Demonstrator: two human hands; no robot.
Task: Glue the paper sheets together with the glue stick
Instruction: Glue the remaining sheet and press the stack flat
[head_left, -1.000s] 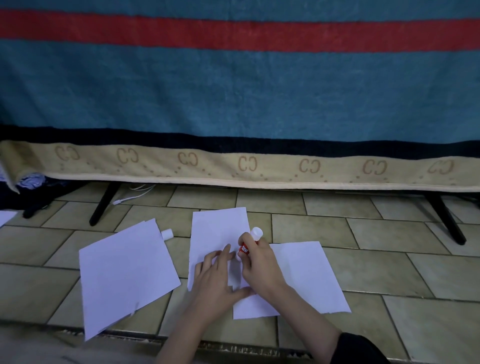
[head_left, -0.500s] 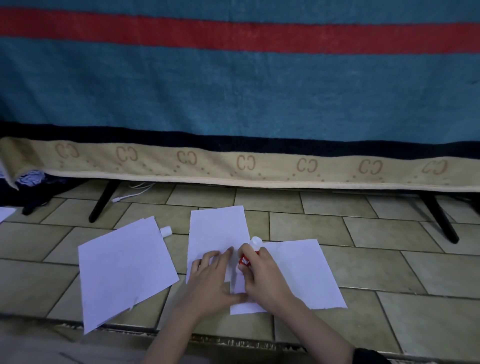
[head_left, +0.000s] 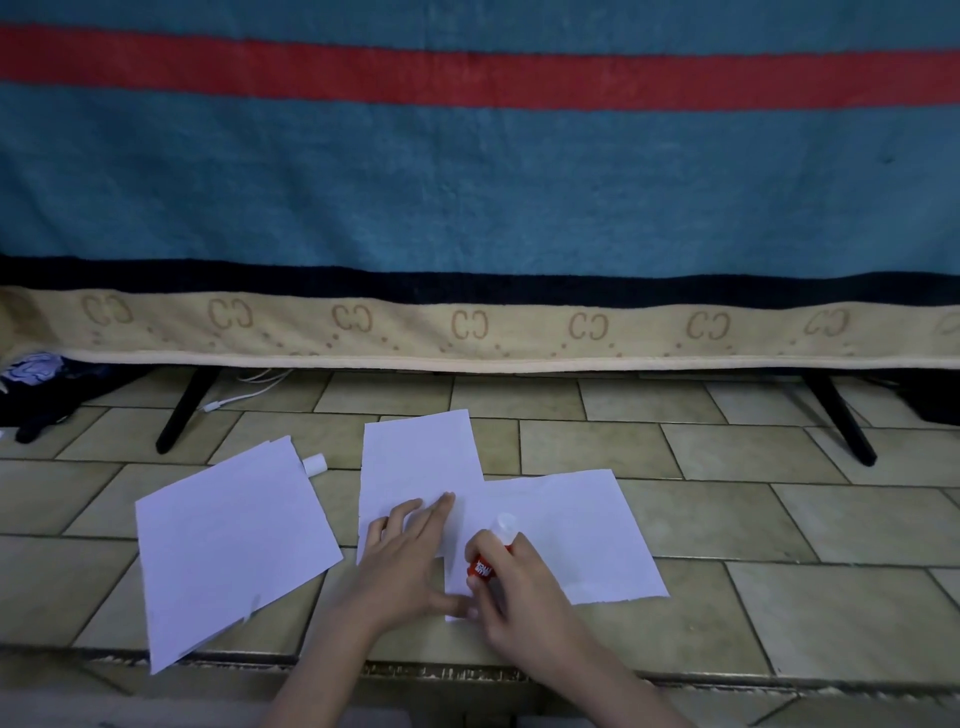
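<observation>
On floor: L hand (head_left: 410, 551) flat on sheets (head_left: 418, 467); R hand (head_left: 519, 587) grips glue stick (head_left: 491, 553). Rec. even strokes along overlap edge.

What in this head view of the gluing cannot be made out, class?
- Glue stick tip: hidden by the right hand, so contact with the right paper sheet is unclear.
- Its label: too small.
- Any glue on the middle paper sheet: not visible.
- Left hand palm: faces down.
- Forearms: cut off by the bottom edge.

Teal blanket (head_left: 467, 182), red stripe; white sheets (head_left: 228, 540); beige tiles (head_left: 779, 519).
</observation>
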